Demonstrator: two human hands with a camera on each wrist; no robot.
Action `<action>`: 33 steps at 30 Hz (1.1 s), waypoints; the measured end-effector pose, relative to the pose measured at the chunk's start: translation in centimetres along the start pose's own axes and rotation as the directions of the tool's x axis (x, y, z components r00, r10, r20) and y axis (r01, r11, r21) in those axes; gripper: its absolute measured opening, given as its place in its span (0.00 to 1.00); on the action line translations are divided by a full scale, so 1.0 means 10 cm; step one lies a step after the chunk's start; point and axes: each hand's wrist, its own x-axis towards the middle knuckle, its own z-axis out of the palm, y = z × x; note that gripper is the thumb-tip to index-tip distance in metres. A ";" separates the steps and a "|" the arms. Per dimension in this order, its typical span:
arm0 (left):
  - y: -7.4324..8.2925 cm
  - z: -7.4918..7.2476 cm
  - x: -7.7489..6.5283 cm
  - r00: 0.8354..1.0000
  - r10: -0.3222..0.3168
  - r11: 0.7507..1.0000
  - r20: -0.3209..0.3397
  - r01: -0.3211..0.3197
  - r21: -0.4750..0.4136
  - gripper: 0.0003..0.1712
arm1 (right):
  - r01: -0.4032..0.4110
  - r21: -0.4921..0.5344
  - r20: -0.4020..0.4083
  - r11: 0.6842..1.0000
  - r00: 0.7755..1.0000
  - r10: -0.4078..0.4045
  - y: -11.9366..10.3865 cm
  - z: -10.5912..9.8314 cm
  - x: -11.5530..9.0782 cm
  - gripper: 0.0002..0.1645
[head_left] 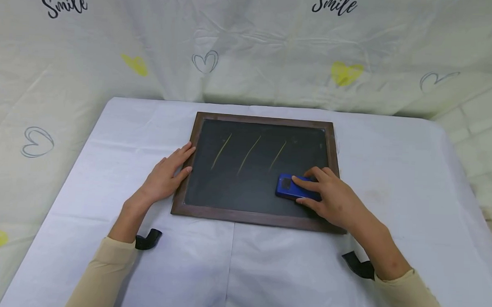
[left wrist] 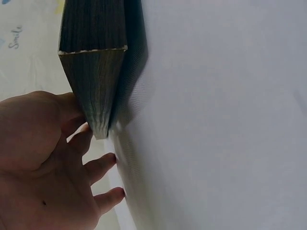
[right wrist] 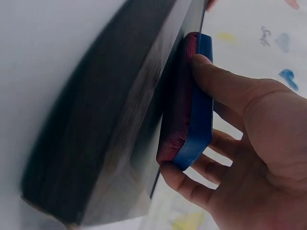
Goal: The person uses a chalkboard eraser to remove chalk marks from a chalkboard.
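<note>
blue-backed chalkboard eraser, pinched by right hand, long axis crosswise; yellow chalk lines farther off, leftward; left hand, unclenched, touching wooden frame.

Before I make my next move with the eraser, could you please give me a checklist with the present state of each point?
1. Right hand holds the eraser: ok, thumb and fingers grip its sides.
2. Red pad faces the blackboard: ok.
3. Pad pressed firmly: cannot tell.
4. Left hand on the wooden frame: ok, touching its left side.
5. Eraser over the yellow lines: not ok, it lies below them, towards the right.
6. Blackboard free of lines: not ok, three show.
</note>
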 end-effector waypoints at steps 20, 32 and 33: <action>-0.02 0.00 0.01 1.000 0.006 1.000 -0.004 -0.006 -0.009 0.35 | 0.082 0.017 -0.022 0.997 0.996 -0.081 -0.05 0.07 -0.04 0.33; -0.03 0.01 0.01 1.000 0.013 1.000 -0.007 -0.013 -0.013 0.35 | 0.125 0.037 -0.080 0.991 0.989 -0.122 -0.01 0.15 0.01 0.36; -0.03 0.01 0.01 1.000 0.013 1.000 -0.008 -0.013 -0.013 0.35 | 0.127 0.042 -0.084 0.991 0.989 -0.123 -0.01 0.16 0.02 0.36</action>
